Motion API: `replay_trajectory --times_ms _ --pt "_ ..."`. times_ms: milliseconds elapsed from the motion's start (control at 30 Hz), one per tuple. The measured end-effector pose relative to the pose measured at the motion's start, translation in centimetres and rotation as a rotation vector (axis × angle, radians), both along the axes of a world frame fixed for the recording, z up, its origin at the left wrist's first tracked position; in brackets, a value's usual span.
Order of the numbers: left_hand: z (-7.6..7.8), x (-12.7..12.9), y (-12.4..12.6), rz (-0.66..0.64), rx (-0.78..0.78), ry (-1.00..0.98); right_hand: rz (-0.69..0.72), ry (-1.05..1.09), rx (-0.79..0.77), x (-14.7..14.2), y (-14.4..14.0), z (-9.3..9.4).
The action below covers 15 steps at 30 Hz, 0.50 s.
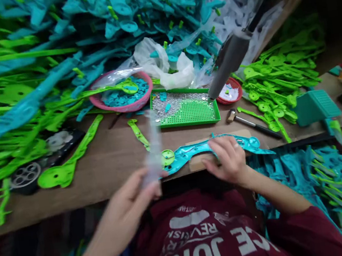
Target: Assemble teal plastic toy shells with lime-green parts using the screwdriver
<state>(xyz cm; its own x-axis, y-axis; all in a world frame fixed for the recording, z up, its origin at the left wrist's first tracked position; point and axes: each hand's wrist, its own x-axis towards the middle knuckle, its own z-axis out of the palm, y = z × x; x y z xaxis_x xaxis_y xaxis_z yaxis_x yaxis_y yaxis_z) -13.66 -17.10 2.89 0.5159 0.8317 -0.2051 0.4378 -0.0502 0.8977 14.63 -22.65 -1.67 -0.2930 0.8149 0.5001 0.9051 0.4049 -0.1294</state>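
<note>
My left hand [137, 192], its fingers closed, grips a translucent whitish strip [154, 149] that stands upright and is smeared by motion. My right hand [229, 160] is curled over the middle of a long blue plastic piece [183, 155], fingers on top and thumb at its near edge. A round green plastic part [168, 157] sits at the blue piece's left end, partly behind the strip. Beneath the blue piece lies a flat tan block [197, 164]. A small green plastic arm [138, 134] rests just beyond the strip.
Behind stand a green tray [189, 123] of small metal bits, a pink bowl [123, 108] of blue pieces and a red basket [238, 95]. A hammer [253, 125] lies right. A grey post [228, 62] slants overhead. Heaped blue parts [123, 14] and green parts [274, 75] surround the bench.
</note>
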Motion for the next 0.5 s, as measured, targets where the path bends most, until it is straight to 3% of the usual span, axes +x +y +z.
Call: replay_trajectory --times_ms 67,133,333,500 --pt "-0.3 -0.8 1.4 0.17 0.069 0.078 -0.315 0.003 -0.124 0.6 0.0 -0.4" --pt "-1.2 -0.3 2.7 0.19 0.143 0.136 -0.398 -0.014 -0.239 0.7 0.2 -1.1" --pt "-5.7 4.6 4.5 -0.31 0.432 0.172 -0.407 0.017 -0.335 1.2 1.6 -2.4" --pt "-6.6 5.5 4.9 -0.348 0.48 0.235 -0.317 0.09 -0.462 2.4 1.5 -0.7"
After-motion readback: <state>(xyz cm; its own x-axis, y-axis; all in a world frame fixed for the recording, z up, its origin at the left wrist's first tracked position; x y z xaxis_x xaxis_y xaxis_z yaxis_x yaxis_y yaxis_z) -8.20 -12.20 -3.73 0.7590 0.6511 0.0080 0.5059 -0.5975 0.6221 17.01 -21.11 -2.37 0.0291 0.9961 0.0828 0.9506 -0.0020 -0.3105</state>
